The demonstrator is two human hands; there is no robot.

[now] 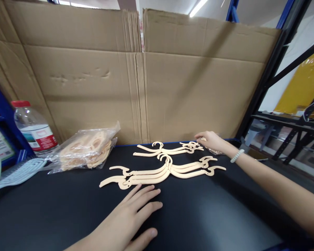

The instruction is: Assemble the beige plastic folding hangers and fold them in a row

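Several cream plastic hangers (pixel 151 177) lie together at the middle of the black table, their hooks pointing to the back. Behind them is another group of hangers (pixel 172 151), with loose small parts at its right end. My left hand (pixel 131 212) is spread open just in front of the nearer hangers, holding nothing. At the back right, my right hand (pixel 210 141), with a beaded bracelet on the wrist, has its fingers pinched at a small cream piece beside a clear bag (pixel 215 151); the exact grip is partly hidden.
A clear bag of cream parts (pixel 86 148) lies at the back left. Beside it stand a large red-capped bottle (pixel 35 129) and a pale blue meshed item (pixel 23 173). Cardboard (pixel 94 87) walls off the back; a dark metal frame (pixel 267 73) rises at the right.
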